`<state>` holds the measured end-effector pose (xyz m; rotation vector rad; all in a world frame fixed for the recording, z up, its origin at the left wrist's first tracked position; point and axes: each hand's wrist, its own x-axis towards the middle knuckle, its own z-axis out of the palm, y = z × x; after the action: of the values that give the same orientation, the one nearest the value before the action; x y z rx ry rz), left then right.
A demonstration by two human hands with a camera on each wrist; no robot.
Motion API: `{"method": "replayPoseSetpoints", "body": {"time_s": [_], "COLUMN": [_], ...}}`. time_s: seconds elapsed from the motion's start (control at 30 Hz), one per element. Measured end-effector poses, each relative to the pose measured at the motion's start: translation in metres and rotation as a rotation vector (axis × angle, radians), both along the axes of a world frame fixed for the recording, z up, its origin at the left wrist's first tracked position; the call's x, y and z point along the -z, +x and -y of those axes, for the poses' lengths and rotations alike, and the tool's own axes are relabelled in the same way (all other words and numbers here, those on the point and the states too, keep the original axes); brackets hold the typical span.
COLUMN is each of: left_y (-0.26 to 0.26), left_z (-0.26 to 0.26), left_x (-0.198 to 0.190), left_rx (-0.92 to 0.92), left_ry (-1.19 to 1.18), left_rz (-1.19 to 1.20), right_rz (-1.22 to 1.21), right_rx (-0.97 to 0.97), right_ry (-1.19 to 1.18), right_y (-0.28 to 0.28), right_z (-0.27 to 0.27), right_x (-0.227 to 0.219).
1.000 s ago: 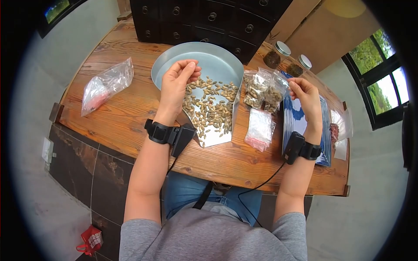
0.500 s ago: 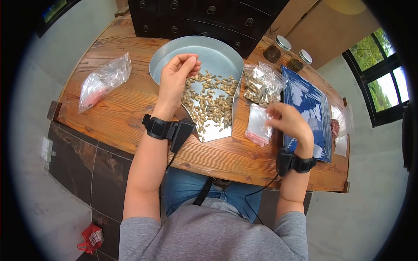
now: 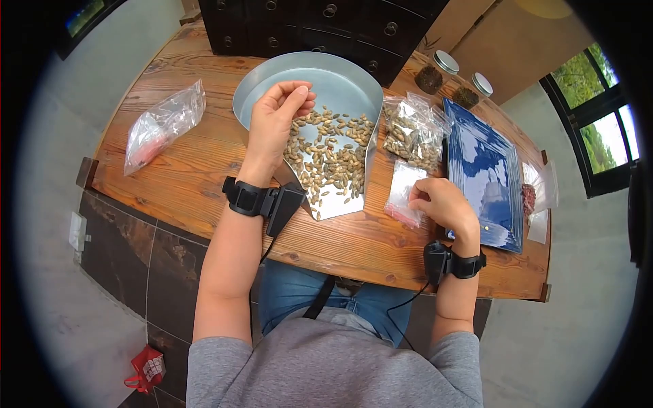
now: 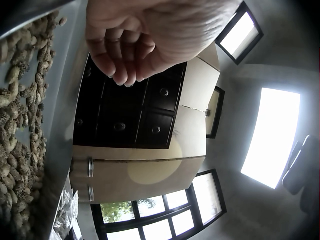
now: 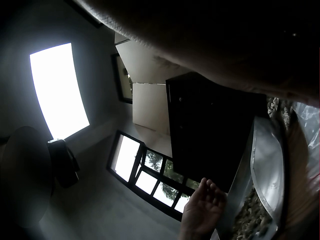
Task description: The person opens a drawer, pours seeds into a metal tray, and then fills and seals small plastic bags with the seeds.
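A metal pan [image 3: 309,60] with a narrowing spout holds many brown, ridged seed pods [image 3: 333,160]. Over its left side hovers my left hand [image 3: 272,122], fingers loosely curled toward the thumb. Nothing shows between them in the left wrist view. My right hand [image 3: 445,204] has bent fingers right at the edge of a stack of small clear zip bags [image 3: 406,182] with red seals. I cannot tell whether it pinches a bag, as its fingertips are partly hidden. Behind the stack lie filled bags of pods [image 3: 411,132].
A blue rectangular plate [image 3: 484,180] lies to the right, with a bag of reddish bits [image 3: 528,198] beyond it. Two lidded jars [image 3: 430,78] stand at the back near a dark drawer cabinet [image 3: 320,27]. A crumpled clear bag [image 3: 163,129] lies on the left.
My right hand has moved from above the plate and filled bags down and left to the empty zip bags. My left hand stays over the pan.
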<state>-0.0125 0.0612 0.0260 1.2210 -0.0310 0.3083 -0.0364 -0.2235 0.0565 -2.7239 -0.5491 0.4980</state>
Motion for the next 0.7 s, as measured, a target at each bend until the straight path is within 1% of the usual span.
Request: {"method": "replayPoseSetpoints", "body": {"time_s": [0.1, 0.17, 0.2, 0.27, 0.3, 0.37, 0.53, 0.63, 0.67, 0.7], "left_y": [0.000, 0.000, 0.000, -0.002, -0.002, -0.004, -0.006, -0.009, -0.009, -0.009], "left_z": [0.000, 0.000, 0.000, 0.001, 0.002, 0.003, 0.004, 0.005, 0.005, 0.005], "left_x": [0.000, 0.000, -0.001, -0.003, -0.005, -0.006, -0.010, -0.013, -0.013, -0.013], "left_rx": [0.001, 0.002, 0.004, 0.009, 0.015, 0.020, 0.135, 0.171, 0.167, 0.220], "left_ry": [0.002, 0.002, 0.003, 0.006, 0.010, 0.016, 0.001, 0.005, 0.004, 0.034], "left_rz": [0.001, 0.001, 0.002, 0.001, 0.008, 0.015, 0.032, 0.002, 0.001, 0.003], "right_rz": [0.027, 0.060, 0.060, 0.068, 0.067, 0.143, 0.144, 0.159, 0.197, 0.234], "right_rx": [-0.009, -0.001, 0.001, 0.068, 0.071, 0.076, 0.090, 0.103, 0.113, 0.124], "right_ry": [0.022, 0.110, 0.111, 0.128, 0.130, 0.176, 0.182, 0.229, 0.272, 0.317], "right_y": [0.000, -0.001, -0.001, -0.002, -0.002, -0.001, 0.003, 0.002, 0.002, 0.001], "right_z": [0.004, 0.007, 0.007, 0.007, 0.008, 0.008, 0.009, 0.007, 0.004, 0.001], "right_x": [-0.006, -0.012, -0.018, -0.028, -0.032, -0.036, -0.036, -0.035, -0.037, -0.039]}}
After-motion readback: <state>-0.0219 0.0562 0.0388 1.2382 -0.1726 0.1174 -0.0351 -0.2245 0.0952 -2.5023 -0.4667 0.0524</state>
